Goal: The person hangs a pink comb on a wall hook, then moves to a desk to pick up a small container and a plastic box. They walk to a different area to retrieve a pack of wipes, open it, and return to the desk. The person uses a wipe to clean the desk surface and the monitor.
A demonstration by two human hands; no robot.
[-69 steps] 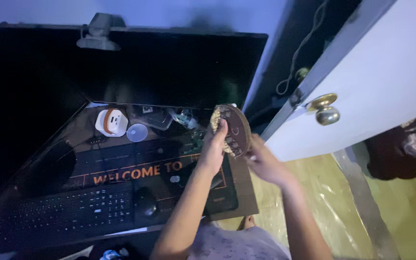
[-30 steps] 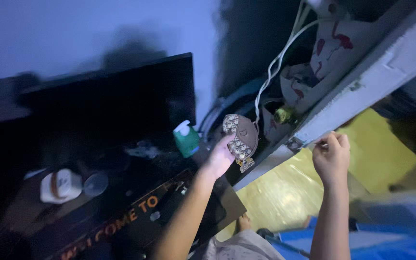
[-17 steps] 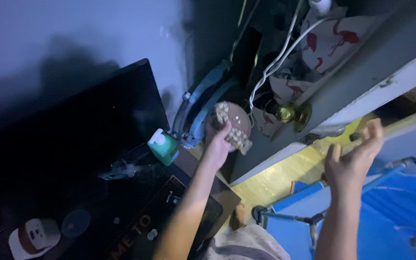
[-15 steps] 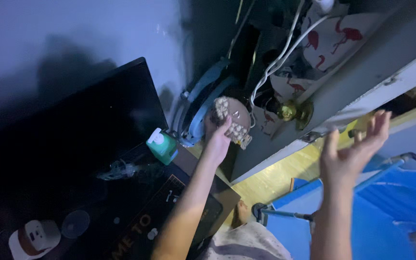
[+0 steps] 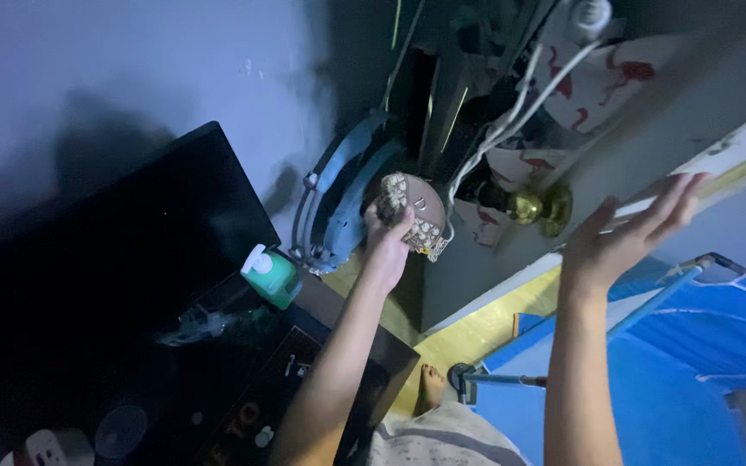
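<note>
My left hand (image 5: 384,244) grips a small round brown patterned purse (image 5: 414,214) and holds it up behind the door, close to the white cords (image 5: 502,129) hanging there. My right hand (image 5: 628,237) is spread flat, fingers apart, against the edge of the grey door (image 5: 649,147). A brass door knob (image 5: 535,209) sits between the two hands. Pale bags with a pink flamingo print (image 5: 593,82) hang on the back of the door above the knob.
A dark monitor (image 5: 105,259) stands on the desk at left, with a green pump bottle (image 5: 268,273) beside it and a dark desk mat (image 5: 295,388). A blue folded frame (image 5: 338,185) leans against the wall. A blue chair (image 5: 692,345) sits on the yellow floor (image 5: 468,332) at right.
My view swung from the desk up to the back of the door. My left hand carried the purse up behind the door. My right hand let go of the purse and moved onto the door's edge.
</note>
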